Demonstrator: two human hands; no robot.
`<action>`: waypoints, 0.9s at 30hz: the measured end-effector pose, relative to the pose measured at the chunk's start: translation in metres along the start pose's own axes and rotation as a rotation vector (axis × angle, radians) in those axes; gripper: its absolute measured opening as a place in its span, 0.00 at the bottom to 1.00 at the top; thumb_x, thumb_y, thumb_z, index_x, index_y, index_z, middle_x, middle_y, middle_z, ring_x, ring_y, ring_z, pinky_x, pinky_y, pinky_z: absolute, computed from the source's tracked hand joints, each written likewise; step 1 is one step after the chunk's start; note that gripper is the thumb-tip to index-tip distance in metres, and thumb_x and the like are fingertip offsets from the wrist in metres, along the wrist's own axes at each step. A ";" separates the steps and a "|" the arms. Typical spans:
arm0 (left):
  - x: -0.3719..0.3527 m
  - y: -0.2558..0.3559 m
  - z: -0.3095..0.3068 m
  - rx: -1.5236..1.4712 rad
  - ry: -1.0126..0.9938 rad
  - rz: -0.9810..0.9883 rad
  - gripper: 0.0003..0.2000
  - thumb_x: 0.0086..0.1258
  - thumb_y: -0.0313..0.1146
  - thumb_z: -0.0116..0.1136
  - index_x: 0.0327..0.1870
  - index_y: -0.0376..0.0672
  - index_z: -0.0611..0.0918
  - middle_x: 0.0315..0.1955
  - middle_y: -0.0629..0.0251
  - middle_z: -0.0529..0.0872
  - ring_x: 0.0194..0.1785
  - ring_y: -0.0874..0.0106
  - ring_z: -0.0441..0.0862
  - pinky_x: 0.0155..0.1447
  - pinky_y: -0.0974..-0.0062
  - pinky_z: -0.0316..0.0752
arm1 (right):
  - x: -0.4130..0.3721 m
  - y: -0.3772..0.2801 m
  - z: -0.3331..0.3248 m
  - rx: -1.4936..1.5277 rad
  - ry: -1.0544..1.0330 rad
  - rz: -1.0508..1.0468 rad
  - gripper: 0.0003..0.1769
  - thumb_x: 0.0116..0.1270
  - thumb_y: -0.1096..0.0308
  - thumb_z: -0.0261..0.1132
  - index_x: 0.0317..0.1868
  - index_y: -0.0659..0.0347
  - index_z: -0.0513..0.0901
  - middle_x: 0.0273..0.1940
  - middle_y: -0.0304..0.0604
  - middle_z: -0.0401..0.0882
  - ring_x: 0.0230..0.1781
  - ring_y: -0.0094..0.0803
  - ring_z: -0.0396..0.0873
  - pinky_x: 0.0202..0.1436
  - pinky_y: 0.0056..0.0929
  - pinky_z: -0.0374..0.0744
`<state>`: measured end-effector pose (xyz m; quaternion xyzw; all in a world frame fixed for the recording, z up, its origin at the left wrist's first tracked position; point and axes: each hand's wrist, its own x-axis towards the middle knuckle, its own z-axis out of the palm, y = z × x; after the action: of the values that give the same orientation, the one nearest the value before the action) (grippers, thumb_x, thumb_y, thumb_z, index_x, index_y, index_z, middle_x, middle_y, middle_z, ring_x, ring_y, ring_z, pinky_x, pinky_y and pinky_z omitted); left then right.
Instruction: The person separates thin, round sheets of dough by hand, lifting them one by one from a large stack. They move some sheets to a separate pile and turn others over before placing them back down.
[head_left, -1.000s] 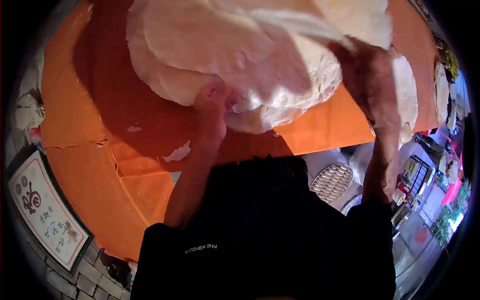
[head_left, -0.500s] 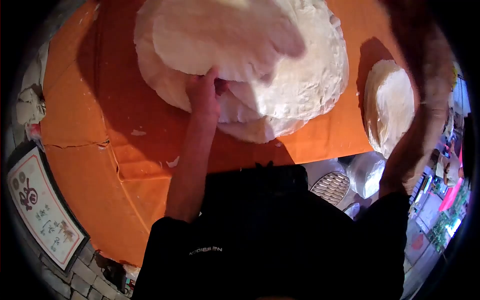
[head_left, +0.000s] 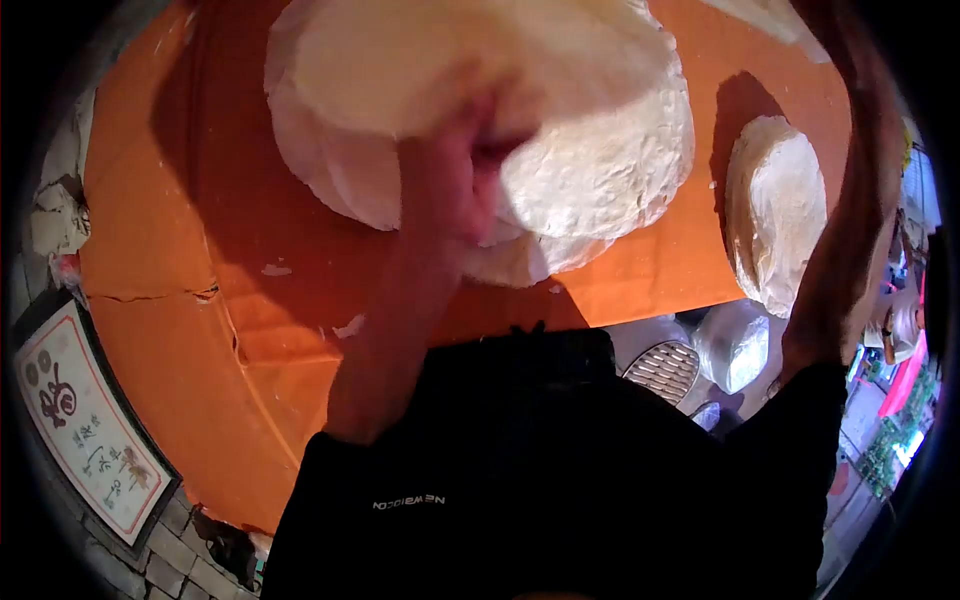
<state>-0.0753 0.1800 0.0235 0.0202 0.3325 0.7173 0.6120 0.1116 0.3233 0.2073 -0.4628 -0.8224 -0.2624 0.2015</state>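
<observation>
My left hand (head_left: 468, 150) is smeared by motion over the front of a broad stack of thin, pale flatbreads (head_left: 590, 180). Whether its fingers grip anything cannot be made out. Above the stack, a smooth round sheet of flatbread (head_left: 400, 70) is also blurred along its near edge. My right forearm (head_left: 850, 240) reaches up along the right side, and the hand end is dark at the top edge, its fingers hidden. Close to that end, part of a pale flat sheet (head_left: 775, 20) shows at the top right.
An orange cloth (head_left: 270, 230) covers the table. A smaller pile of folded flatbreads (head_left: 775, 210) lies near its right edge. Beyond the front edge are a slotted metal piece (head_left: 662, 372) and a clear plastic bag (head_left: 732, 345). A framed sign (head_left: 90, 420) stands at lower left.
My left hand has moved right and slightly up from the front edge of the top sheet. My right forearm has shifted right, and a pale sheet now shows at the top right.
</observation>
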 end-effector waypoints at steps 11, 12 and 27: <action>-0.084 -0.063 -0.112 0.312 0.159 -0.298 0.23 0.72 0.37 0.57 0.66 0.47 0.68 0.62 0.63 0.74 0.60 0.65 0.77 0.56 0.62 0.80 | -0.197 -0.109 0.106 0.504 -0.784 -0.174 0.04 0.57 0.72 0.61 0.30 0.60 0.83 0.27 0.51 0.81 0.30 0.51 0.83 0.35 0.47 0.81; -0.080 -0.056 -0.121 0.256 0.115 -0.224 0.23 0.74 0.40 0.55 0.67 0.48 0.68 0.64 0.64 0.72 0.62 0.65 0.75 0.58 0.61 0.78 | -0.200 -0.109 0.104 0.491 -0.799 -0.130 0.04 0.60 0.73 0.61 0.31 0.59 0.83 0.27 0.50 0.81 0.30 0.52 0.82 0.36 0.47 0.80; -0.051 -0.016 -0.132 0.117 -0.081 -0.070 0.22 0.79 0.43 0.46 0.68 0.43 0.68 0.60 0.65 0.77 0.61 0.67 0.76 0.63 0.63 0.72 | -0.167 -0.179 0.086 0.850 -0.703 0.075 0.10 0.64 0.67 0.60 0.29 0.65 0.81 0.30 0.58 0.80 0.34 0.58 0.79 0.39 0.50 0.76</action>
<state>-0.1057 0.0755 -0.0680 0.0730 0.3494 0.6733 0.6475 0.0306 0.1894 0.0002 -0.4295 -0.8566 0.2705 0.0931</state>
